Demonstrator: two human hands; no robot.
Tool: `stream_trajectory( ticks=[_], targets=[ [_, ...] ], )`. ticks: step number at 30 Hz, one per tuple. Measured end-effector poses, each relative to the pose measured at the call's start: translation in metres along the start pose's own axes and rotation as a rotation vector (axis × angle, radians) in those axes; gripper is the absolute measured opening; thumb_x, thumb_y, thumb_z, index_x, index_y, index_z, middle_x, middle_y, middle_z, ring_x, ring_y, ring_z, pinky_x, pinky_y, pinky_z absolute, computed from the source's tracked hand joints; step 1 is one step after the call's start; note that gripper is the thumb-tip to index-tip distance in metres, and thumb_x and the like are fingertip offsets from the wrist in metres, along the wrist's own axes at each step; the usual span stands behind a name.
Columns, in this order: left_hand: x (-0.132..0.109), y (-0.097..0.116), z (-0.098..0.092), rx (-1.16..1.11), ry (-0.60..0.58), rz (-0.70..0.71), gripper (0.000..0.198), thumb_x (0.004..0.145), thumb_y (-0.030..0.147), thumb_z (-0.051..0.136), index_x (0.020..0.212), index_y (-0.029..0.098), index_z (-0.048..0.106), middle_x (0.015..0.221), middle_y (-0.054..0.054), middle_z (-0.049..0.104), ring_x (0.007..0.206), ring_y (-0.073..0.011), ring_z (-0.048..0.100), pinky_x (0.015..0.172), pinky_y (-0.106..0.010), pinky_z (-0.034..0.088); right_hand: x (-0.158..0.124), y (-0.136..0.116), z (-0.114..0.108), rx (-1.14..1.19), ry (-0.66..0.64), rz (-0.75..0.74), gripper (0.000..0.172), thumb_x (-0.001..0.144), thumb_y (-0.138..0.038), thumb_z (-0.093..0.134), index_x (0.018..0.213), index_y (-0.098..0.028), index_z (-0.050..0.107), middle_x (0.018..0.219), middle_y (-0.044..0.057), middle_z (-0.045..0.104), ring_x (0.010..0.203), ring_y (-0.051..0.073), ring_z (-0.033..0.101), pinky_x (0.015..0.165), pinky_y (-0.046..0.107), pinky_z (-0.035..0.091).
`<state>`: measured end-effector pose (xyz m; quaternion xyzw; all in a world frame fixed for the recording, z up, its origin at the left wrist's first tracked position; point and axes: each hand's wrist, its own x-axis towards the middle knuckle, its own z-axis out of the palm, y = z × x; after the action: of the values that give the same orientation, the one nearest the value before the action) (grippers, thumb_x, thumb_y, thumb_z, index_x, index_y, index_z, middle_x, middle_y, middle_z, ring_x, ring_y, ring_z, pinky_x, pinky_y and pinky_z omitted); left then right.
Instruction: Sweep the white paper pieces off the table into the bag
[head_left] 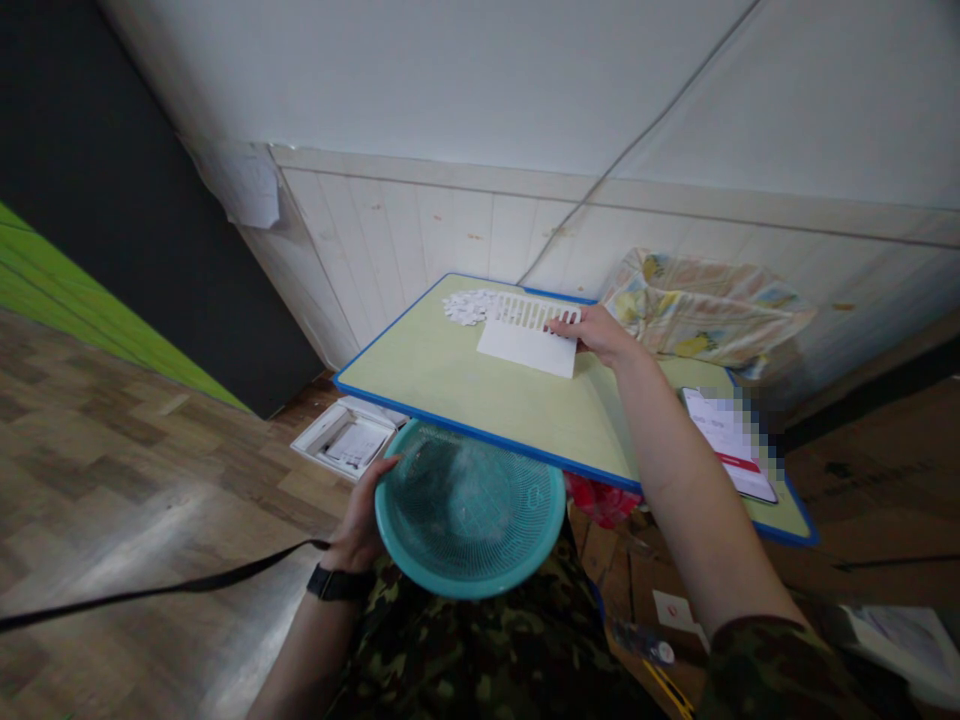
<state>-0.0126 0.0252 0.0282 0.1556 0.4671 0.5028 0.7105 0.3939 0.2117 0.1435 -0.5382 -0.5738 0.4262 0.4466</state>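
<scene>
Two hands are engaged: the left hand [365, 520] is closed on the rim of a teal basket [471, 520] held just below the counter's [450, 380] near edge, while the right hand [600, 335] rests, fingers extended, on a white slotted sheet [531, 335] near the far edge, beside a pile of white pieces [469, 306].

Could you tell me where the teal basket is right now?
In the head view, the teal basket sits low centre, held by the left hand under the table's near edge.
</scene>
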Motion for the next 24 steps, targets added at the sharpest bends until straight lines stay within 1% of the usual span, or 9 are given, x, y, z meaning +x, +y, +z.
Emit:
stream_trajectory(
  ticks=[5, 8, 10, 15, 18, 21, 24],
  targets=[
    [0.0, 0.001, -0.001, 0.0, -0.01, -0.014, 0.022, 0.088, 0.029, 0.077, 0.106, 0.018, 0.084, 0.082, -0.011, 0.085, 0.08, -0.0331, 0.082, 0.082, -0.044, 0.067, -0.003, -0.001, -0.011, -0.025, -0.045, 0.046, 0.057, 0.049, -0.049, 0.106, 0.092, -0.017, 0.085, 0.094, 0.008, 0.085, 0.078, 0.024, 0.075, 0.066, 0.034, 0.062],
    [0.0, 0.002, -0.001, 0.006, -0.023, -0.019, 0.02, 0.088, 0.029, 0.077, 0.103, 0.018, 0.084, 0.081, -0.01, 0.085, 0.075, -0.0307, 0.081, 0.079, -0.042, 0.067, -0.006, -0.006, -0.014, -0.05, -0.1, 0.073, 0.053, 0.049, -0.048, 0.106, 0.085, -0.016, 0.084, 0.086, 0.008, 0.084, 0.07, 0.022, 0.072, 0.06, 0.03, 0.057],
    [0.0, 0.001, -0.003, 0.011, -0.033, -0.022, 0.021, 0.088, 0.031, 0.077, 0.103, 0.017, 0.083, 0.079, -0.009, 0.085, 0.071, -0.0291, 0.08, 0.077, -0.041, 0.067, -0.008, -0.009, -0.013, -0.062, -0.146, 0.086, 0.052, 0.049, -0.048, 0.106, 0.083, -0.016, 0.084, 0.084, 0.008, 0.083, 0.069, 0.021, 0.071, 0.058, 0.029, 0.055],
    [0.002, -0.001, -0.005, 0.007, -0.035, -0.036, 0.022, 0.089, 0.033, 0.077, 0.103, 0.017, 0.083, 0.079, -0.01, 0.084, 0.07, -0.0287, 0.079, 0.078, -0.043, 0.067, -0.013, -0.014, -0.01, -0.062, -0.256, 0.099, 0.053, 0.05, -0.051, 0.106, 0.083, -0.015, 0.085, 0.085, 0.009, 0.083, 0.069, 0.02, 0.072, 0.058, 0.027, 0.054],
    [0.003, -0.001, -0.005, -0.013, -0.028, -0.034, 0.017, 0.089, 0.031, 0.077, 0.098, 0.017, 0.082, 0.078, -0.01, 0.084, 0.067, -0.0273, 0.078, 0.074, -0.04, 0.066, -0.013, -0.016, -0.014, -0.028, -0.252, 0.086, 0.053, 0.05, -0.051, 0.107, 0.084, -0.016, 0.086, 0.085, 0.008, 0.083, 0.071, 0.02, 0.072, 0.061, 0.028, 0.056],
    [0.002, 0.0, -0.005, -0.018, -0.035, -0.042, 0.015, 0.09, 0.03, 0.077, 0.096, 0.018, 0.083, 0.077, -0.01, 0.084, 0.065, -0.0272, 0.077, 0.072, -0.04, 0.065, -0.014, -0.017, -0.018, -0.042, -0.245, 0.101, 0.053, 0.047, -0.05, 0.108, 0.083, -0.017, 0.086, 0.084, 0.008, 0.083, 0.072, 0.021, 0.074, 0.065, 0.031, 0.059],
    [0.0, 0.002, -0.002, -0.012, -0.035, -0.042, 0.015, 0.09, 0.03, 0.076, 0.095, 0.017, 0.083, 0.075, -0.01, 0.083, 0.065, -0.0272, 0.077, 0.072, -0.04, 0.065, -0.015, -0.017, -0.017, -0.071, -0.282, 0.135, 0.054, 0.045, -0.049, 0.108, 0.082, -0.017, 0.085, 0.084, 0.007, 0.083, 0.072, 0.021, 0.074, 0.064, 0.031, 0.059]
  ],
)
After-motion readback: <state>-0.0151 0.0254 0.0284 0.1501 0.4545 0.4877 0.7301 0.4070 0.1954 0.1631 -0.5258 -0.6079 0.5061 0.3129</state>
